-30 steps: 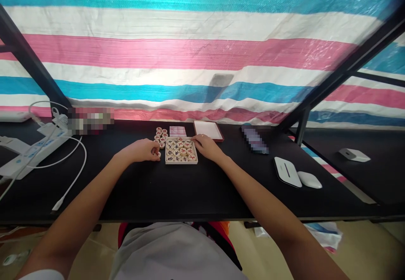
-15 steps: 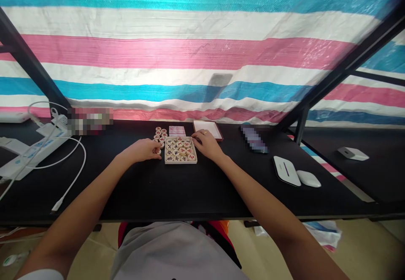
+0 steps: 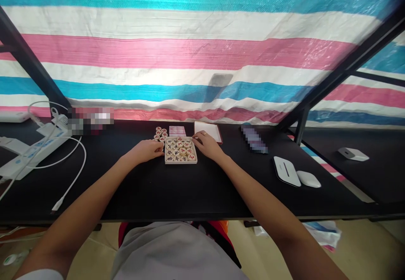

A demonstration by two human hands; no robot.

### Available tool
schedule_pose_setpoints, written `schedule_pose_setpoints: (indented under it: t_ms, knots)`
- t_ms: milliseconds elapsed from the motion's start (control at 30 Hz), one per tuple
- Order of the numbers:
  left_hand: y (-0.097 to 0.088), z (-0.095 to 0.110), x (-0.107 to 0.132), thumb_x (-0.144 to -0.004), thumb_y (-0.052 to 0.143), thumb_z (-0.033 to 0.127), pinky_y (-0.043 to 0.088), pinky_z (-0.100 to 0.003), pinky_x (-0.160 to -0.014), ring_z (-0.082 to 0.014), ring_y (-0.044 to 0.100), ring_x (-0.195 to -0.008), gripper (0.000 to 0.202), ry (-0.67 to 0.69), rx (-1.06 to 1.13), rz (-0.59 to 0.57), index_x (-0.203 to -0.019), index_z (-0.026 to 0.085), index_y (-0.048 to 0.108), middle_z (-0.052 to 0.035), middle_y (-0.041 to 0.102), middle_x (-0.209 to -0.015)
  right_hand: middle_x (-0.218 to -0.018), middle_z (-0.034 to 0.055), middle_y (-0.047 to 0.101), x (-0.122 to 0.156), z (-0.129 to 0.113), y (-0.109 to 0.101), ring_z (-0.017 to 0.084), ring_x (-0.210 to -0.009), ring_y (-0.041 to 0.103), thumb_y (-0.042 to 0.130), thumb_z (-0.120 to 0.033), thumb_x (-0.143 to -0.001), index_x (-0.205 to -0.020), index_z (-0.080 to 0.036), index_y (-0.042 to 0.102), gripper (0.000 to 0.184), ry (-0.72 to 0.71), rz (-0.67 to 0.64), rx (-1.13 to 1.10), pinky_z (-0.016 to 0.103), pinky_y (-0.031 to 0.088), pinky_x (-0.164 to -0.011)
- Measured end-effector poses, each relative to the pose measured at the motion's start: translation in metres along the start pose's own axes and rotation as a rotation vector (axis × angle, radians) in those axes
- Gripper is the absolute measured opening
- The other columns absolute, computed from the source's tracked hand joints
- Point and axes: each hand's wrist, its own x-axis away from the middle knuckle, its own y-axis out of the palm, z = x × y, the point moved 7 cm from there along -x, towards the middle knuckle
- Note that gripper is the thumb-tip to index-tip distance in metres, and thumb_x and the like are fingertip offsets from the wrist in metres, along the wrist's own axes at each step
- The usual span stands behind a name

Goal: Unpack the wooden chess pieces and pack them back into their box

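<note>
A shallow white box (image 3: 181, 162) on the black desk holds rows of round Chinese chess pieces (image 3: 182, 150), some marked in red and some in black. My left hand (image 3: 149, 150) is at the box's left side, its fingers closed in a pinch on a Chinese chess piece that they mostly hide. More red-marked pieces (image 3: 158, 133) lie just beyond that hand, left of the box. At the far right corner of the box, my right hand (image 3: 205, 143) has its fingertips closed on the rim.
Behind the box lie a folded pink-and-white paper board (image 3: 177, 131) and an upturned box lid (image 3: 207, 130). A phone (image 3: 254, 139), a white flat device (image 3: 286, 171) and a white mouse (image 3: 309, 178) are at right. White cables and a power strip (image 3: 38, 151) occupy the left.
My left hand has shifted slightly right, up to the box's left edge, and its fingers have closed further. The lid has moved slightly right. My right hand remains at the box corner.
</note>
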Motion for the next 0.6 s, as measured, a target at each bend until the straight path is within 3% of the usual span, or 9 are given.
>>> schedule_pose_setpoints:
  t_ms: [300,467,600]
  knots:
    - [-0.004,-0.005,0.002,-0.085,0.046,0.031,0.034,-0.024,-0.060,-0.0158,0.059,-0.073,0.017,-0.012,-0.018,0.026,-0.084,0.023,0.060,0.0004,0.066,-0.083,-0.109,0.0104,0.056,0.002,-0.007,-0.001,0.025,-0.103,0.055,0.051,-0.042,-0.088,-0.104,-0.021,0.062,0.028,-0.072,0.031,0.004,0.041,0.046,-0.091]
    - [-0.006,0.001,0.003,-0.088,0.044,0.032,0.035,-0.024,-0.061,-0.0166,0.060,-0.075,0.020,0.022,-0.047,0.072,-0.087,0.022,0.061,-0.0007,0.067,-0.084,-0.117,0.0111,0.056,0.005,-0.023,0.000,0.028,-0.113,0.050,0.055,-0.043,-0.086,-0.107,-0.023,0.065,0.030,-0.178,0.016,-0.013,0.046,0.044,-0.097]
    - [-0.011,0.010,0.005,-0.090,0.042,0.032,0.036,-0.023,-0.062,-0.0160,0.061,-0.076,0.022,0.086,-0.035,0.141,-0.086,0.020,0.061,-0.0016,0.067,-0.083,-0.114,0.0101,0.058,0.004,-0.021,0.006,0.027,-0.111,0.052,0.054,-0.043,-0.087,-0.104,-0.023,0.068,0.029,-0.160,-0.037,-0.046,0.045,0.045,-0.096]
